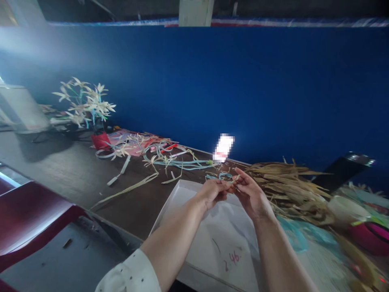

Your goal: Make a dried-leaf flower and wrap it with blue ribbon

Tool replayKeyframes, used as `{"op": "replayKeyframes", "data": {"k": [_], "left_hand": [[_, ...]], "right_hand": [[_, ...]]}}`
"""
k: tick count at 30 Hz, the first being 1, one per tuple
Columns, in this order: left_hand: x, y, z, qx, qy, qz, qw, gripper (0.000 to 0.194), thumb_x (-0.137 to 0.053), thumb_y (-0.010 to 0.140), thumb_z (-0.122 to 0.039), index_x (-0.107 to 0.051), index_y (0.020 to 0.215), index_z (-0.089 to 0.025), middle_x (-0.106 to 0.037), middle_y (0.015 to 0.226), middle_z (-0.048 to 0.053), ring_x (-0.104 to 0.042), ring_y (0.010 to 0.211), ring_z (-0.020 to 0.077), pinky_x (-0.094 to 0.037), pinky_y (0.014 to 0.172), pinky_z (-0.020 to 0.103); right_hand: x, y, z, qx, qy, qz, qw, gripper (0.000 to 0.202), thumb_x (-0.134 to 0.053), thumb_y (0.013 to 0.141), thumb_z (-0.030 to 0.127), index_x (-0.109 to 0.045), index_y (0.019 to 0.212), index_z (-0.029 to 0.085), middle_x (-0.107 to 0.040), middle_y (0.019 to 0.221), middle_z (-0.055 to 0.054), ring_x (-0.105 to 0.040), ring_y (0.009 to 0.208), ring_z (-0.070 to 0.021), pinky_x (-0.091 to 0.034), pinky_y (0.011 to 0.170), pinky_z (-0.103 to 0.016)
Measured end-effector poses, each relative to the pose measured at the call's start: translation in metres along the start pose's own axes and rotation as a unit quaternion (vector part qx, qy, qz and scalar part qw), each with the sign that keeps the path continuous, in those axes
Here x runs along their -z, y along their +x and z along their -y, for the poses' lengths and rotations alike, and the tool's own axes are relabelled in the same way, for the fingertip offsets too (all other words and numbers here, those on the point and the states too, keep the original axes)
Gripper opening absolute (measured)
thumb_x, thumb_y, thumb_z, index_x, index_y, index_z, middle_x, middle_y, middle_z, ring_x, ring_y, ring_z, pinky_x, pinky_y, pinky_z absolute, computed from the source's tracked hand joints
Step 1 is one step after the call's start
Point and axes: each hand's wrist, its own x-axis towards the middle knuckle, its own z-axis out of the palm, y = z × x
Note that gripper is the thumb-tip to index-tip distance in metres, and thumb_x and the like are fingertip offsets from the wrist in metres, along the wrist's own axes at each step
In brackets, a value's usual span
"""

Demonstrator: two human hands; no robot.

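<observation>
My left hand [212, 192] and my right hand [251, 195] meet above a shallow white box [209, 239]. Between their pinched fingertips is a thin pale strip [236, 178], perhaps dried husk; fingers hide much of it. Just behind the hands, pale blue ribbon-like loops [225, 175] lie on the dark table. Long light-blue stems [188, 164] with pale husk flowers rest further left. Close to my right hand spreads a heap of dried brown husks [285, 184].
A red pot [101, 140] with pale husk flowers [91, 99] stands at the left back. A blurred bright rectangle [224, 148] leans near the blue wall [273, 89]. On the right are a white bowl [348, 209] and a pink object [369, 237]. A dark red chair [33, 215] sits at left.
</observation>
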Motion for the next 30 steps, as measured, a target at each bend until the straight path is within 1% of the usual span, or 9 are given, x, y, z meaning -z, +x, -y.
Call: {"op": "replayKeyframes", "data": {"k": [5,10,13,16,19,21,24,27,30], "left_hand": [[0.001,0.002,0.001,-0.013,0.029,-0.012,0.999,0.038,-0.078,0.052,-0.036,-0.062,0.072,-0.008,-0.059,0.065,0.002,-0.043,0.047,0.0029,-0.036,0.047,0.018],[0.001,0.003,0.002,-0.023,0.050,-0.017,0.998,0.035,-0.076,0.054,-0.036,-0.061,0.071,-0.009,-0.059,0.064,0.002,-0.042,0.047,0.0030,-0.035,0.047,0.018],[0.000,0.003,0.002,-0.038,0.082,-0.022,0.996,0.032,-0.074,0.058,-0.036,-0.062,0.071,-0.009,-0.060,0.064,0.003,-0.044,0.048,0.0033,-0.037,0.047,0.018],[-0.001,0.003,0.002,-0.064,0.127,-0.031,0.989,0.028,-0.069,0.065,-0.035,-0.062,0.071,-0.009,-0.060,0.063,0.003,-0.046,0.048,0.0040,-0.039,0.047,0.018],[-0.002,0.003,0.002,-0.098,0.179,-0.032,0.978,0.023,-0.064,0.070,-0.033,-0.062,0.073,-0.010,-0.059,0.060,0.002,-0.047,0.046,0.0050,-0.041,0.048,0.019],[-0.003,0.002,0.003,-0.126,0.226,-0.044,0.965,0.022,-0.061,0.073,-0.032,-0.063,0.075,-0.010,-0.056,0.057,0.000,-0.048,0.046,0.0060,-0.042,0.047,0.019],[-0.002,0.002,0.007,-0.183,0.305,-0.080,0.931,0.022,-0.056,0.077,-0.033,-0.063,0.077,-0.013,-0.057,0.058,0.000,-0.050,0.047,0.0073,-0.041,0.047,0.019],[0.001,0.003,0.011,-0.244,0.374,-0.109,0.888,0.023,-0.051,0.080,-0.034,-0.064,0.078,-0.015,-0.061,0.065,0.001,-0.054,0.053,0.0084,-0.042,0.052,0.018],[0.003,0.004,0.013,-0.285,0.416,-0.131,0.853,0.022,-0.050,0.081,-0.032,-0.065,0.078,-0.017,-0.064,0.070,0.001,-0.056,0.061,0.0096,-0.042,0.057,0.018]], "right_hand": [[0.000,0.000,0.000,-0.002,-0.011,-0.002,1.000,0.047,-0.063,0.068,0.015,-0.060,0.113,0.027,-0.058,0.092,-0.001,-0.055,0.078,-0.0128,-0.049,0.070,-0.028],[-0.001,-0.001,0.002,-0.006,-0.007,0.000,1.000,0.047,-0.064,0.068,0.016,-0.060,0.113,0.027,-0.059,0.092,-0.001,-0.056,0.076,-0.0129,-0.049,0.071,-0.029],[0.000,0.000,0.001,-0.005,-0.018,-0.005,1.000,0.047,-0.063,0.068,0.017,-0.059,0.114,0.026,-0.061,0.092,-0.001,-0.057,0.074,-0.0136,-0.049,0.070,-0.030],[0.002,0.002,-0.002,0.004,-0.040,-0.024,0.999,0.049,-0.062,0.067,0.017,-0.058,0.115,0.024,-0.062,0.101,-0.004,-0.059,0.077,-0.0152,-0.050,0.069,-0.031],[0.003,0.003,-0.006,0.006,-0.067,-0.051,0.996,0.051,-0.064,0.064,0.016,-0.058,0.115,0.024,-0.058,0.116,-0.007,-0.061,0.078,-0.0163,-0.050,0.069,-0.031],[0.003,0.004,-0.008,-0.001,-0.077,-0.074,0.994,0.053,-0.066,0.062,0.016,-0.058,0.113,0.023,-0.058,0.118,-0.006,-0.061,0.080,-0.0175,-0.051,0.069,-0.032],[0.002,0.004,-0.009,-0.025,-0.080,-0.101,0.991,0.048,-0.070,0.062,0.020,-0.060,0.109,0.022,-0.063,0.105,-0.005,-0.061,0.078,-0.0164,-0.050,0.065,-0.028],[0.001,0.003,-0.008,-0.048,-0.083,-0.090,0.991,0.038,-0.071,0.065,0.029,-0.064,0.102,0.020,-0.066,0.088,-0.004,-0.059,0.071,-0.0130,-0.045,0.056,-0.021],[0.001,0.002,-0.008,-0.043,-0.094,-0.072,0.992,0.033,-0.073,0.065,0.031,-0.067,0.096,0.019,-0.066,0.084,-0.003,-0.056,0.068,-0.0113,-0.041,0.053,-0.019]]}}
